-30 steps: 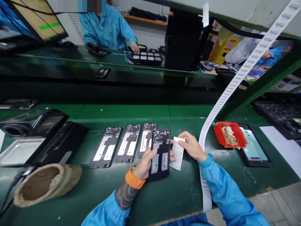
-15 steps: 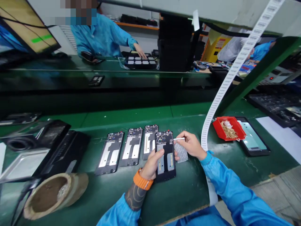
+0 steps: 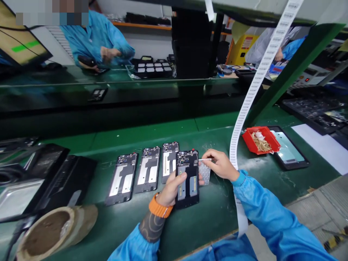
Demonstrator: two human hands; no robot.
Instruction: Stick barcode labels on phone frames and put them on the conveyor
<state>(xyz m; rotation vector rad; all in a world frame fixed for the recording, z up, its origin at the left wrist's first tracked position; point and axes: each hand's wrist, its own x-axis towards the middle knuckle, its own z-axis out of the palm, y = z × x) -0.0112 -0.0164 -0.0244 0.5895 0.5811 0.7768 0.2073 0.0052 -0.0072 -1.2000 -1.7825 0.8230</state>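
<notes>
My left hand (image 3: pixel 171 188), with an orange watch band at the wrist, grips an opened phone (image 3: pixel 188 181). Its thumb lies across the phone's face, which shows a circuit board and grey panels. Just right of the phone, my right hand (image 3: pixel 219 165) pinches the top edge of a clear sheet of small stickers (image 3: pixel 204 173). Left fingertips show beside that sheet; whether they also hold it I cannot tell. Several similar phones lie in a row to the left: an outer one (image 3: pixel 122 179), a middle one (image 3: pixel 148 169), and one (image 3: pixel 170 161) partly behind my left hand.
A barcode label strip (image 3: pixel 244 105) hangs down past my right wrist. At right are a red bin (image 3: pixel 261 140) of scraps and a dark tray (image 3: pixel 292 150). A cardboard roll (image 3: pixel 57 232) and black equipment (image 3: pixel 67 181) stand left. Across the bench, a co-worker (image 3: pixel 98 40) sits.
The view has shifted slightly to the right. The sticker sheet sits flatter to view beside the phone. The co-worker's hand has withdrawn from the tray of white pieces.
</notes>
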